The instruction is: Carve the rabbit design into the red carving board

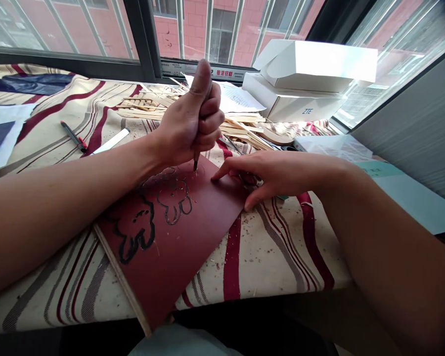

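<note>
My left hand (191,121) is a fist around a slim carving tool (196,163), and only its short metal tip shows below the fingers. The tip touches a dark red carving board (193,237) near its upper corner. Two black-outlined cartoon figures (174,200) are drawn on the board, and the left one partly passes under my left forearm. My right hand (267,178) lies across the board's right edge, with spread fingertips pressing on the surface. The board rests tilted on a striped cloth (270,252) and has a pale wooden edge along its lower left side.
Pale wood shavings dot the cloth. Behind my hands lie thin wooden sticks (141,110) and printed paper (241,98). White ZTE boxes (292,101) stand at the back right against a window (222,29). A red-and-black pen (73,136) and a white ruler (111,141) lie at left.
</note>
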Available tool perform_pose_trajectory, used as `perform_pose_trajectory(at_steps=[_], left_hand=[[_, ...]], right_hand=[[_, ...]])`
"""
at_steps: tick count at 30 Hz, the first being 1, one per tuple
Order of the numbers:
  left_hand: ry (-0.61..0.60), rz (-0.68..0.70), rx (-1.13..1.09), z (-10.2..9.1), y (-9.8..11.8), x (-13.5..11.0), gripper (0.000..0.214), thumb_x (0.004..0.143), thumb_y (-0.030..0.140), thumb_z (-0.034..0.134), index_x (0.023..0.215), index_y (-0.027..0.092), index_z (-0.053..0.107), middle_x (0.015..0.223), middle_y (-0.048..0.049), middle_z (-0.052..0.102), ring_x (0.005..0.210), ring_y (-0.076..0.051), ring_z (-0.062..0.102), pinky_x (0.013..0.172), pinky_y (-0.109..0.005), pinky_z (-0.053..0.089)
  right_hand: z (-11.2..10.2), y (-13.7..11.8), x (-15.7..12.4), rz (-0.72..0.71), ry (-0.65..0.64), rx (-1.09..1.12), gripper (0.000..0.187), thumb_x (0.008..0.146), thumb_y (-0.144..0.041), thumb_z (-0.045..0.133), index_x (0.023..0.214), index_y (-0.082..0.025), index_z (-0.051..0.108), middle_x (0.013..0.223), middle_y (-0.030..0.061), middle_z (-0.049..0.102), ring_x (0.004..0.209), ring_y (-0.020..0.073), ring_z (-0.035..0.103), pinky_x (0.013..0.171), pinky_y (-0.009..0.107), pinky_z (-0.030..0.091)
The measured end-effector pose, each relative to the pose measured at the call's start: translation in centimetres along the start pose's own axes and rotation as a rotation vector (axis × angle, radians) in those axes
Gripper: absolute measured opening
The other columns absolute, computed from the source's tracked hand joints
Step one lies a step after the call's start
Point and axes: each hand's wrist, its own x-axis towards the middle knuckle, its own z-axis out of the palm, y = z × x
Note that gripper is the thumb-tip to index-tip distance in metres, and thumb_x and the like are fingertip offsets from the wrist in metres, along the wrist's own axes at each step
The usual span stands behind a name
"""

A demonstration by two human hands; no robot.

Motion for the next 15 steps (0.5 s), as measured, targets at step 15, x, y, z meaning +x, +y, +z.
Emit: perform_pose_trajectory(at_steps=[15], left_hand=[[0.334,0.262,0.074,1.8,-1.6,-0.5,0.066,0.113,0.055,0.053,0.058,0.024,0.033,0.048,0.0043,0.025,0.043,-0.007,0.024,0.042,-0.027,0.018]], right_hand=[[0.2,0.4,-0.1,-0.035,0.028,0.018,0.065,0.09,-0.047,0.084,0.149,-0.026,0.064,0.091,0.0019,0.068,0.081,0.0206,0.06,0.073,0.032,0.045]])
